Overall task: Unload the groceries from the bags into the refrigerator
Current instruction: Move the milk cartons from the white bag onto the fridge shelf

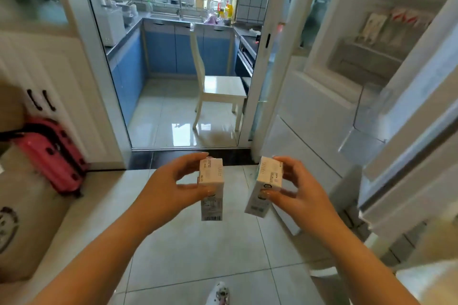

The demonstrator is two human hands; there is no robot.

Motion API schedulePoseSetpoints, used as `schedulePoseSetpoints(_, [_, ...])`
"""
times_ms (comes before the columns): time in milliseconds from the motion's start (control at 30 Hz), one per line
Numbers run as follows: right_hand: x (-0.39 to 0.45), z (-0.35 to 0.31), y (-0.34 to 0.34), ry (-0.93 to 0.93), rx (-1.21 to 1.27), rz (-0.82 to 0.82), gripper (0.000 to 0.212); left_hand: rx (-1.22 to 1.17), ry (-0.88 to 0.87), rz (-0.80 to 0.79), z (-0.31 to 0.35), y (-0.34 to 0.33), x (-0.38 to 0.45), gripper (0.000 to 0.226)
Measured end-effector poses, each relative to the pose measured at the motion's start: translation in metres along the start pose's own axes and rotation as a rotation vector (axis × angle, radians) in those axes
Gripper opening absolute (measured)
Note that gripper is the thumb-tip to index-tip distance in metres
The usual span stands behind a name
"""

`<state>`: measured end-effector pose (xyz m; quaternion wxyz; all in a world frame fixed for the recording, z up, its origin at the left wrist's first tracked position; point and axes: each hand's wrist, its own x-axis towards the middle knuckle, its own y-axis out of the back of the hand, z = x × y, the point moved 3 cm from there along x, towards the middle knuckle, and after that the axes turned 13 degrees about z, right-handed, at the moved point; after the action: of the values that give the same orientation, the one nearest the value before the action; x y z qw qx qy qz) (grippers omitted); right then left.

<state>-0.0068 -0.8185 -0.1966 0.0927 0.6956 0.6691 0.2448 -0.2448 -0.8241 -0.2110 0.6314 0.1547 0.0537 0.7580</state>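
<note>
My left hand [171, 186] grips a small white carton with a barcode [211, 188] from its left side, fingers over the top and thumb on the front. A second white carton with green print [265, 187] is held upright by my right hand [302, 190], fingers curled round its right side. Both cartons hang in the air above the tiled floor, a short gap between them. The refrigerator [386, 131] stands to the right with its door [309, 106] swung open, door shelves showing packets near the top.
A pink suitcase [53, 156] leans on a white cabinet at the left, beside a beige bag [22, 225]. Ahead, a doorway leads to a kitchen with a white chair [218, 89] and blue cabinets. A slipper [219, 293] shows at the bottom edge.
</note>
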Motion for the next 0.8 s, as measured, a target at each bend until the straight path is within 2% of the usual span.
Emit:
schedulePoseSetpoints(200, [0.137,0.010,-0.043,0.044,0.024,0.032,0.048,0.045,-0.022,0.037,-0.011,-0.001,0.143,0.052])
schedulePoseSetpoints(467, [0.293,0.008,-0.053,0.044,0.073,0.123,0.047,-0.027,-0.123,0.050,0.003,-0.021,0.312,0.049])
schedulePoseSetpoints(633, [0.373,0.022,-0.038,0.019,0.001,0.253,0.046,-0.068,-0.206,-0.075,0.006,-0.060,0.411,0.049])
schedulePoseSetpoints(800, [0.437,0.040,-0.011,-0.026,-0.040,0.462,0.046,-0.113,-0.305,-0.285,0.017,-0.118,0.515,0.051])
